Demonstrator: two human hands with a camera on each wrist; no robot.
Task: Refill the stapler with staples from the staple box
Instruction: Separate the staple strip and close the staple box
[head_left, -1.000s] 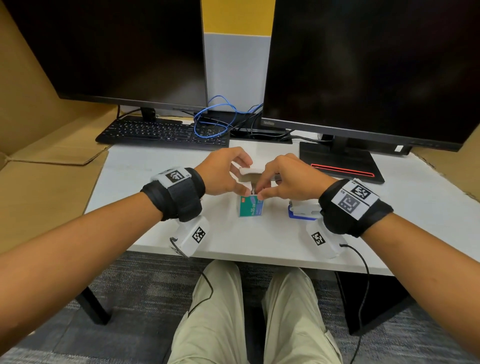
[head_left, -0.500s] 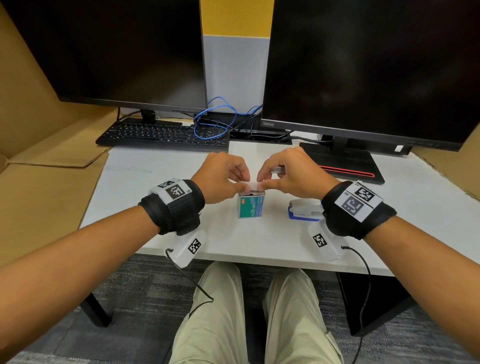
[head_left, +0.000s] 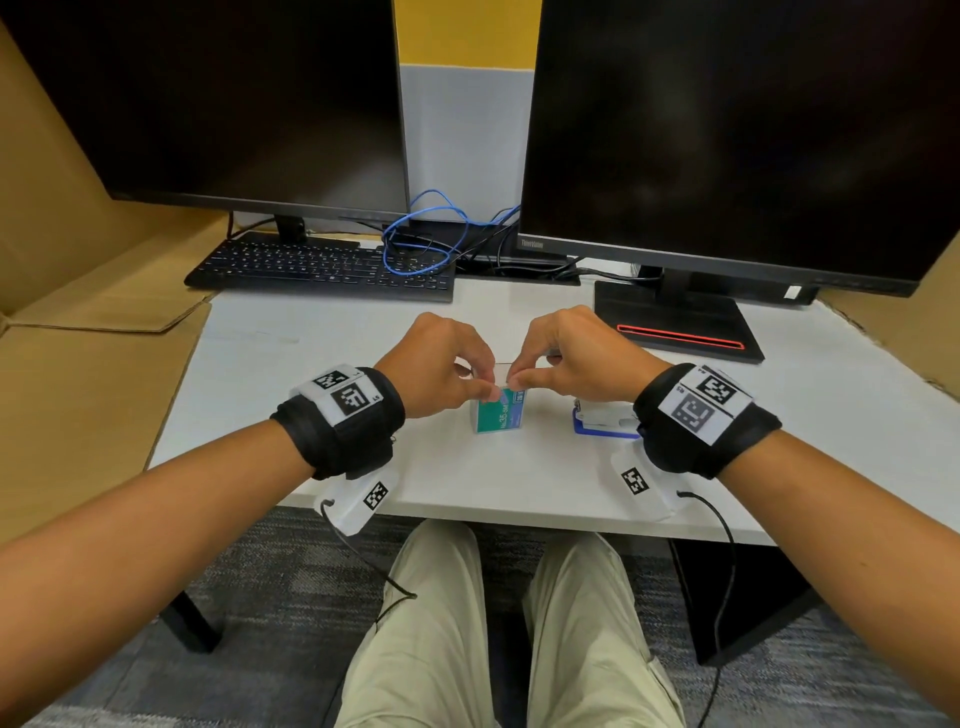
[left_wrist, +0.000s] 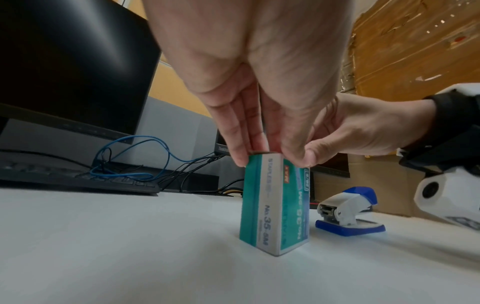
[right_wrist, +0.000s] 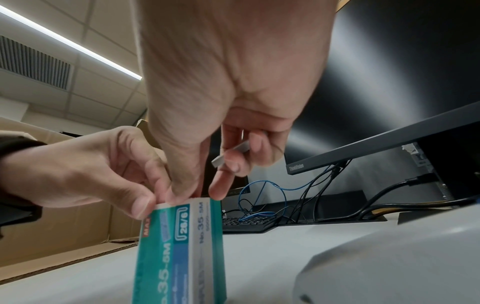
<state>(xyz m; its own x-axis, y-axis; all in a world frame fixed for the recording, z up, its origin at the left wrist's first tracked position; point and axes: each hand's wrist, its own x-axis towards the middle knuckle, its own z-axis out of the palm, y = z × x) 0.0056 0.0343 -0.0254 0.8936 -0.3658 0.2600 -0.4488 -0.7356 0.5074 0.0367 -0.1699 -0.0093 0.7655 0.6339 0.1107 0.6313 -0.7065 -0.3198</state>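
On the white desk (head_left: 270, 374) before two dark monitors (head_left: 727, 130), both hands (head_left: 436, 364) pinch the upright staple box (head_left: 500, 413) top.

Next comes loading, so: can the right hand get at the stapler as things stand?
Probably yes. The stapler sits in the open beside the staple box, nothing between. But the right hand already pinches a staple strip, so its fingers aren't free.
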